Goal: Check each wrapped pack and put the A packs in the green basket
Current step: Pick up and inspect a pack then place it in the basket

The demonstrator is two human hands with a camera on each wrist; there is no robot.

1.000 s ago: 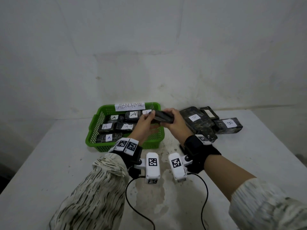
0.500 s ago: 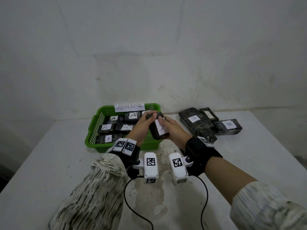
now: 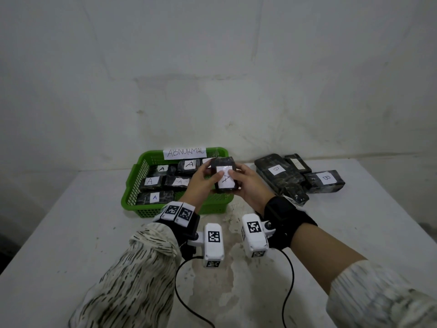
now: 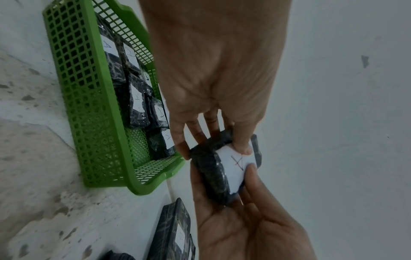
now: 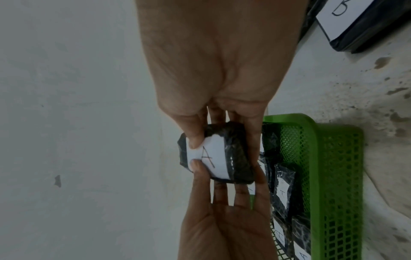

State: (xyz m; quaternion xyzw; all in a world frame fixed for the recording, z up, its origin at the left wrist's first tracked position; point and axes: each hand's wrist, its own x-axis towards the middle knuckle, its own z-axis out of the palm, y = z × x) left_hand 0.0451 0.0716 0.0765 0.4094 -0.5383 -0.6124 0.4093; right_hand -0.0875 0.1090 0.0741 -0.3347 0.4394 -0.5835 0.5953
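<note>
Now both hands, the left hand [image 3: 199, 179] and right hand [image 3: 248, 185], grip the pack [image 3: 224, 175] upright, its A label facing up, just above the green basket's [image 3: 132, 183] near right corner; the left hand is nearer.

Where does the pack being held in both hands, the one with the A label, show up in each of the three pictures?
Head view: held pack at centre, over the green basket's right end.
Left wrist view: held pack right of centre, lower half.
Right wrist view: held pack at centre.
Shared landmark: the green basket.
</note>
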